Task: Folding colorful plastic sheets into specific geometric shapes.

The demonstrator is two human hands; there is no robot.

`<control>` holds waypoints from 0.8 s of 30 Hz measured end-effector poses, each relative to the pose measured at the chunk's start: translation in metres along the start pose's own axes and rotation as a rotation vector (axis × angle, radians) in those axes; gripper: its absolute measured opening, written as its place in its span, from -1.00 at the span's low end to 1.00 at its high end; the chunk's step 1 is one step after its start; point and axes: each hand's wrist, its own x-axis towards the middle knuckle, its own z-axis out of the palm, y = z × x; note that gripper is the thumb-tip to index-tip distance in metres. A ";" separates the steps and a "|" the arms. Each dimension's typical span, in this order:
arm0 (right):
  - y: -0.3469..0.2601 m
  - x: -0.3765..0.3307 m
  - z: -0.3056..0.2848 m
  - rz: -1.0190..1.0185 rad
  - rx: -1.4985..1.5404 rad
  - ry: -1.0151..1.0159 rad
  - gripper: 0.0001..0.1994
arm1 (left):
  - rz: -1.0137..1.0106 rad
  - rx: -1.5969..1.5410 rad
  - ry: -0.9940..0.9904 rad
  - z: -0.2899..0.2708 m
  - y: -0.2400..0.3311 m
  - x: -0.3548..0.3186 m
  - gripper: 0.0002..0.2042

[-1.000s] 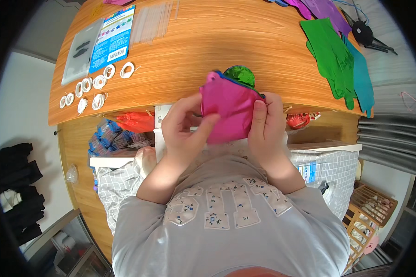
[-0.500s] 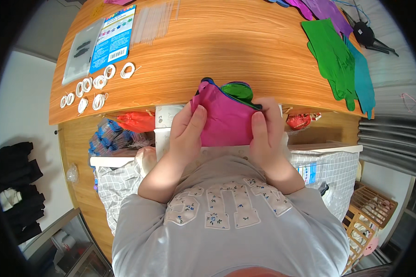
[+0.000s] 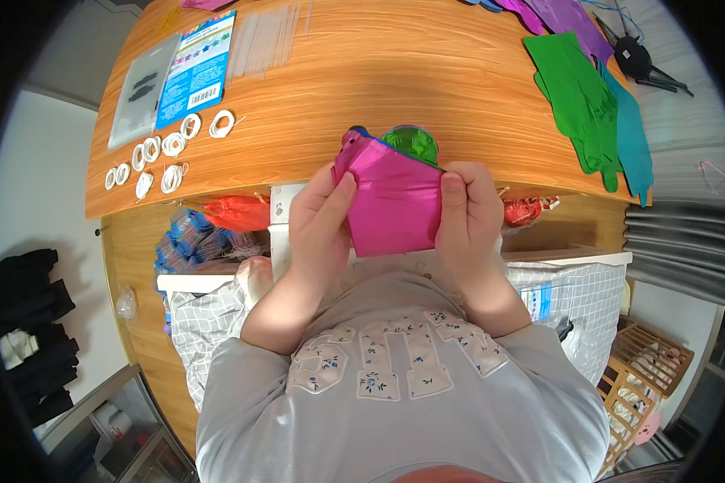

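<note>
Both my hands grip a small stack of flat, shiny foil balloons (image 3: 396, 211) in front of my chest, just over the table's near edge. Magenta foil faces me, while green and blue layers show along its upper edge. My left hand (image 3: 321, 211) pinches the left side, thumb on the front. On the right side, my right hand (image 3: 466, 208) holds the foil with its thumb also in front. The fingers behind the foil are partly hidden.
White ribbon coils (image 3: 173, 145) lie at the table's left, near a blue printed card (image 3: 195, 76), a clear bag (image 3: 142, 97) and thin clear sticks (image 3: 263, 42). Green foil balloons (image 3: 572, 97) and teal foil (image 3: 630, 137) lie at the right, by a black tripod (image 3: 636, 60).
The foil's magenta face has been drawn flatter and tighter between my hands. My right hand has shifted slightly up and right, and the green layer at the top has changed shape.
</note>
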 end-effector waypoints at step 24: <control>0.010 0.035 -0.015 -0.212 -0.631 0.033 -0.53 | 1.234 0.597 -0.270 0.068 0.123 -0.052 -0.44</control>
